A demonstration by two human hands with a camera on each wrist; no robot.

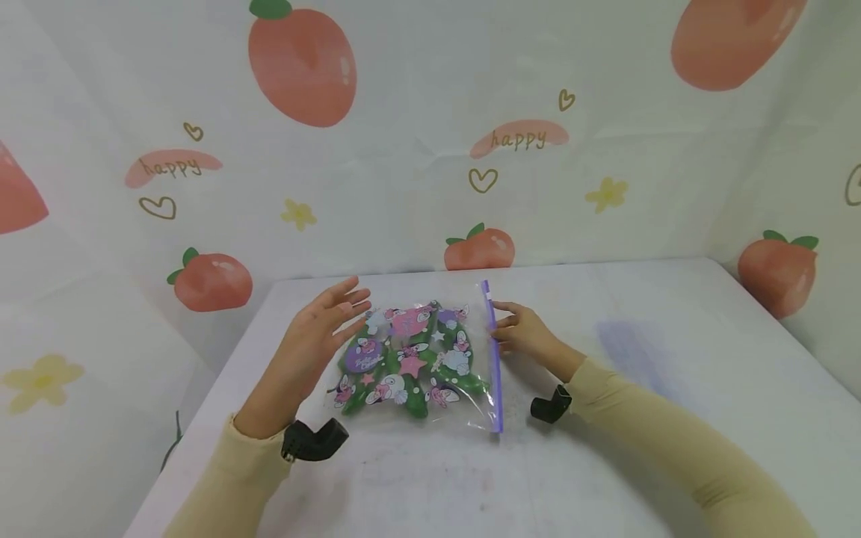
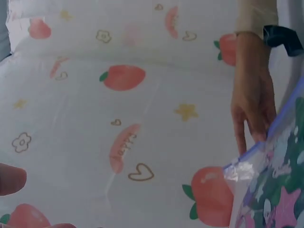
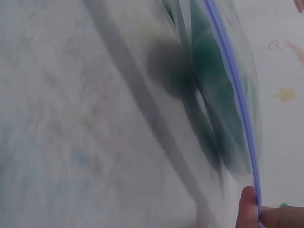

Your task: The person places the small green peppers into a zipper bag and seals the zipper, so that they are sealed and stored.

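i count one clear zip bag (image 1: 430,359) on one white table (image 1: 673,388). it carries one purple zip strip (image 1: 494,359). the green patterned pieces (image 1: 410,359) inside overlap, so their number cannot be told. my hands number two: one left hand (image 1: 316,336), one right hand (image 1: 528,332). two black wrist units: one (image 1: 312,441), another (image 1: 550,407).

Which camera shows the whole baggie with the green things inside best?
The head view: the whole bag lies flat on the table. The left wrist view catches only one corner; the right wrist view is blurred, showing mostly its purple zip edge.
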